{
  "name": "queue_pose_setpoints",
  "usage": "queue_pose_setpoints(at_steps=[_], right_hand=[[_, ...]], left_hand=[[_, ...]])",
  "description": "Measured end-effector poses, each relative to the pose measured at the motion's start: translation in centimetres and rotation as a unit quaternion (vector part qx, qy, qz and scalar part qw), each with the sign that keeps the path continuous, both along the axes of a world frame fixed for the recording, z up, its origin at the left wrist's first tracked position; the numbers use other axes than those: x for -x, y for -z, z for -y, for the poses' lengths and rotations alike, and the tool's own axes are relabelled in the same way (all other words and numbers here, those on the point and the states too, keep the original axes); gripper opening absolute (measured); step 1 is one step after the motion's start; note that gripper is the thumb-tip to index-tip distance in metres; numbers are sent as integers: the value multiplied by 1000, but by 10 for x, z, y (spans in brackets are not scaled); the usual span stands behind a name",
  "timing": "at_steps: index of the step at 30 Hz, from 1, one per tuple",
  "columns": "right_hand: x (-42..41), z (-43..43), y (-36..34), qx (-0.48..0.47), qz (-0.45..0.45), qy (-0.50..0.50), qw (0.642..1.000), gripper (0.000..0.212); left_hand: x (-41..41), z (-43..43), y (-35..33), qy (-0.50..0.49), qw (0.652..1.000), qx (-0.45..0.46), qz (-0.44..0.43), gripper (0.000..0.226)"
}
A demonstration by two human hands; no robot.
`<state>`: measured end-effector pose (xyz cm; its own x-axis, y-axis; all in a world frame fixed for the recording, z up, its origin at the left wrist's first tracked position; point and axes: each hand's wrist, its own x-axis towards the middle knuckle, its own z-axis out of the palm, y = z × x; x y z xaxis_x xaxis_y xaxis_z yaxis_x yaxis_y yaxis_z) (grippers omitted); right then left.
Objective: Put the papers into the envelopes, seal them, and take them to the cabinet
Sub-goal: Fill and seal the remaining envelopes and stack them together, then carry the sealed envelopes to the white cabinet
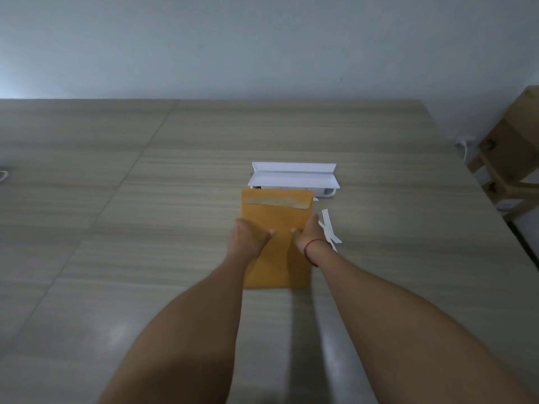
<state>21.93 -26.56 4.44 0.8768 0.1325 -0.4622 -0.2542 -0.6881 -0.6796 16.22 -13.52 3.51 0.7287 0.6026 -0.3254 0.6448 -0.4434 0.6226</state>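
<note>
A yellow-brown envelope (276,212) lies flat on the wooden table (145,199), its flap folded down at the far end. My left hand (248,234) rests on the envelope's left side, fingers curled and pressing down. My right hand (307,233), with a red string at the wrist, presses on the envelope's right edge. Both forearms reach in from below. Whether papers are inside the envelope is hidden.
A white open box or tray (293,177) stands just beyond the envelope. White peeled paper strips (329,228) lie to the right of my right hand. Cardboard boxes on a wooden stand (507,158) sit past the table's right edge. A grey wall is behind.
</note>
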Motion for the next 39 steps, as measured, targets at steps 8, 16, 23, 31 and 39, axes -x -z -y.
queue_pose_setpoints(at_steps=[8,16,23,31,39], right_hand=[[67,59,-3,0,123,-1,992,30],[86,66,-5,-67,177,1,982,32],[92,64,-3,-68,164,2,984,28],[103,63,2,-57,157,0,986,24],[112,62,3,-31,153,-14,988,21]], left_hand=[[67,50,8,66,994,5,81,70],[87,64,1,-4,988,4,156,64],[95,60,0,5,989,6,149,66],[108,59,6,6,991,9,132,69],[116,58,10,9,993,11,117,70]])
